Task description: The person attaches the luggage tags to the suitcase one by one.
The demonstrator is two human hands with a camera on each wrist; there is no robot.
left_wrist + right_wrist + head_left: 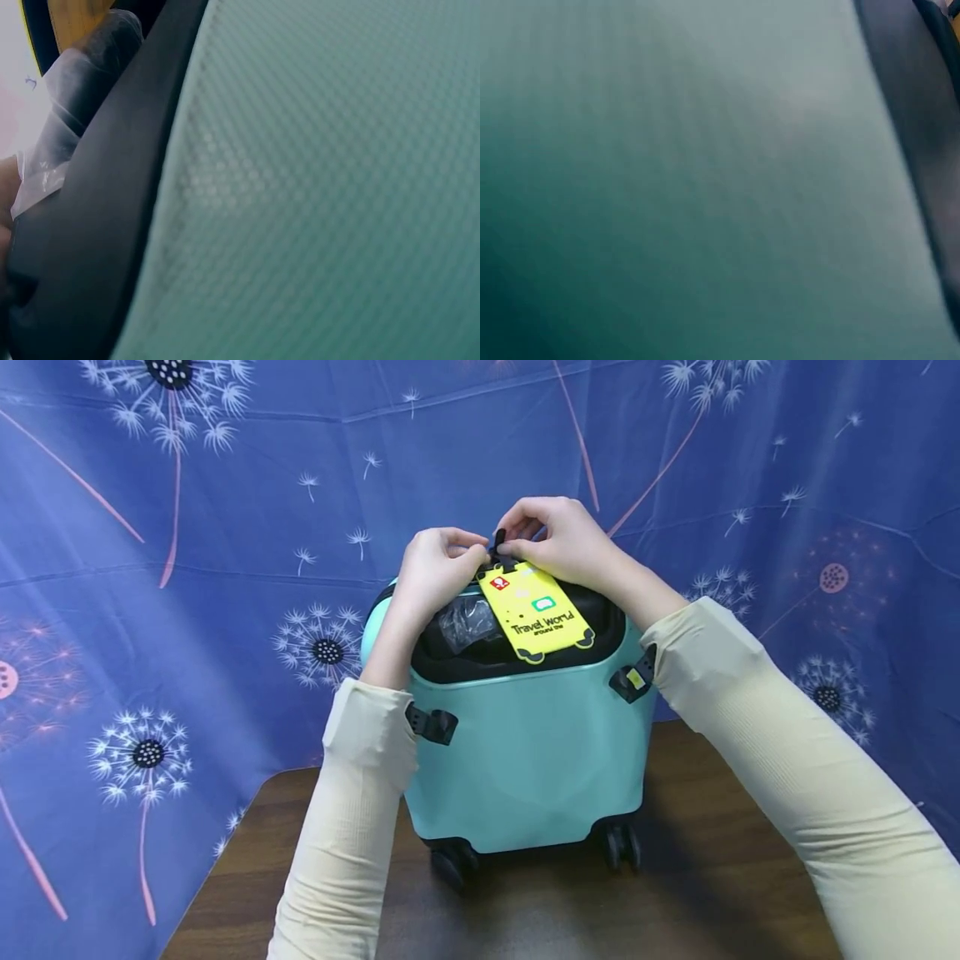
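Note:
A mint-green suitcase point(525, 760) stands upright on its wheels, its textured shell filling most of the left wrist view and its blurred shell point(705, 180) the right wrist view. Over its black top hangs a yellow luggage tag point(551, 620) printed "Travel World", with a black strap point(499, 538) at its upper end. My left hand point(438, 567) pinches the strap from the left, thumb against fingertips. From the right, my right hand point(564, 537) pinches the same strap between thumb and curled fingers. How the strap runs between the fingertips is partly hidden.
Clear plastic wrap point(467, 622) covers part of the suitcase handle, left of the tag. The suitcase stands on a dark wooden table point(720, 860). Close behind hangs a blue dandelion-print cloth point(247, 527). Black straps point(433, 725) sit at both sleeve cuffs.

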